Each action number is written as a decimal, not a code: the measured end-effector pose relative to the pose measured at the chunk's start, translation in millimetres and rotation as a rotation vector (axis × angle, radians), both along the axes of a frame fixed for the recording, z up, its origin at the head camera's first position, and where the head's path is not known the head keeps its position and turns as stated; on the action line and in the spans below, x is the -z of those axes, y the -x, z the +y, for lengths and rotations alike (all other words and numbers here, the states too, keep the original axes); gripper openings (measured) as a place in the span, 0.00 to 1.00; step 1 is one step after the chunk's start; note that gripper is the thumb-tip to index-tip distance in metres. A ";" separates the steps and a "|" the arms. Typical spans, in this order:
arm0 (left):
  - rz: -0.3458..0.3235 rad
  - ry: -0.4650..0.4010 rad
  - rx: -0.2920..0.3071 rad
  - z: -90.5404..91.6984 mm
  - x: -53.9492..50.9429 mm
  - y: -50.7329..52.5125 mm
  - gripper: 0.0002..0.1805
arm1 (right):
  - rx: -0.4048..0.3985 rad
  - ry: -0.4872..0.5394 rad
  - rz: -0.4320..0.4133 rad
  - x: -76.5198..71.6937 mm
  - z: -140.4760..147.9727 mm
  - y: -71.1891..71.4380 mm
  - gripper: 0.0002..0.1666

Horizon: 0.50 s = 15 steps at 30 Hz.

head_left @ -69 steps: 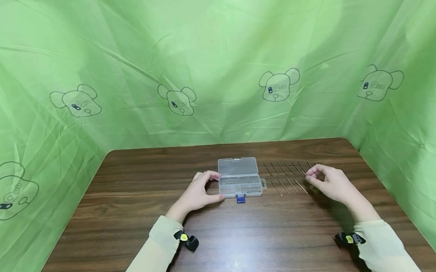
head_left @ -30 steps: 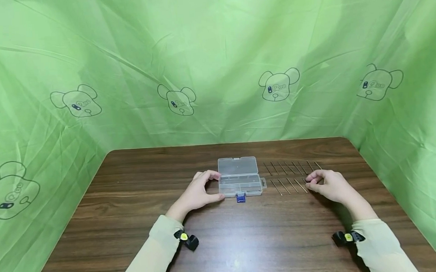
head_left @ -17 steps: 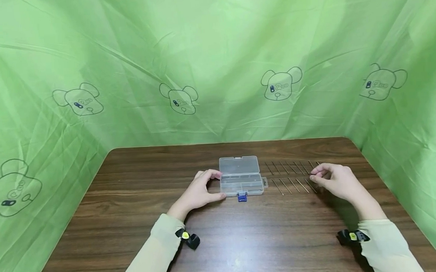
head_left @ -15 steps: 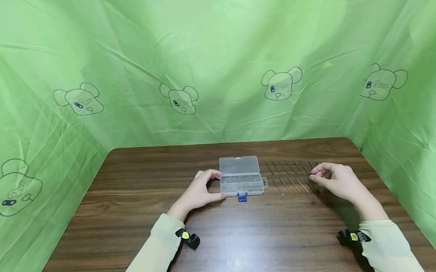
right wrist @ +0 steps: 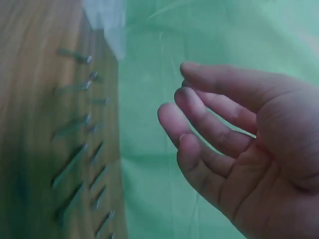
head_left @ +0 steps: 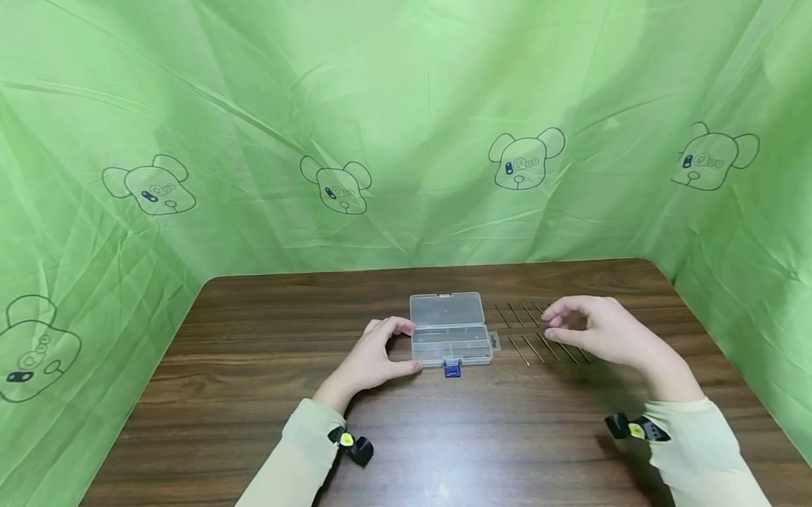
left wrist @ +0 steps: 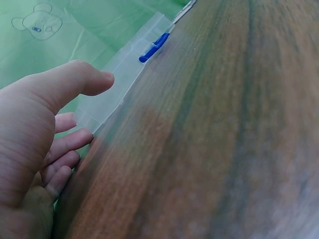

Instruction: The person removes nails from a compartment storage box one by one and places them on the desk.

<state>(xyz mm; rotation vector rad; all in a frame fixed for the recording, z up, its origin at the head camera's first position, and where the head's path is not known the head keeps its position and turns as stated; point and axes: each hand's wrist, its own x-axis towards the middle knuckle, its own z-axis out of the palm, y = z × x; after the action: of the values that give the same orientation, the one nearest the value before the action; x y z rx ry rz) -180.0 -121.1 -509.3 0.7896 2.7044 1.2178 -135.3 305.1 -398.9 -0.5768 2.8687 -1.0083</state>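
Note:
A clear plastic compartment box (head_left: 448,345) stands on the table with its lid (head_left: 445,309) folded back and its blue latch (head_left: 453,369) hanging at the front. My left hand (head_left: 370,359) holds the box's left end, thumb at the front corner and fingers at the back. Thin nail-like metal rods (head_left: 518,350) lie slanted in two rows right of the box. Above them hovers my right hand (head_left: 603,329), fingers loosely bent, covering part of the back row. In the right wrist view this hand (right wrist: 234,139) shows nothing between thumb and fingers; the rods (right wrist: 70,167) are blurred.
The brown wood-grain table (head_left: 251,442) reaches back to green cloth walls (head_left: 399,95) printed with bear heads. A clear hanging tab (head_left: 494,341) sticks out from the box's right end, close to the rods.
My right hand set a rod down at the right of the front row, then lifted away and moved left over the rows. The left hand has stayed at the box.

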 end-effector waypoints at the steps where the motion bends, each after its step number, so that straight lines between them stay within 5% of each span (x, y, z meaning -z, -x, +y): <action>1: 0.000 0.001 0.000 -0.2 0.3 0.3 0.38 | -0.019 0.005 -0.012 -2.0 -5.4 2.3 0.12; 15: -0.002 -0.007 0.007 0.1 -6.8 -3.5 0.37 | -0.167 0.092 -0.162 -4.6 -60.4 35.7 0.17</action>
<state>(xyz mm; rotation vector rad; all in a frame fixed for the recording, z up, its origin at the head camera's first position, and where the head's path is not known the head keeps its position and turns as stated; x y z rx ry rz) -176.6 -121.0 -502.6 0.7973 2.6947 1.2269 -171.0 244.7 -394.2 -0.6930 2.5967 -1.1096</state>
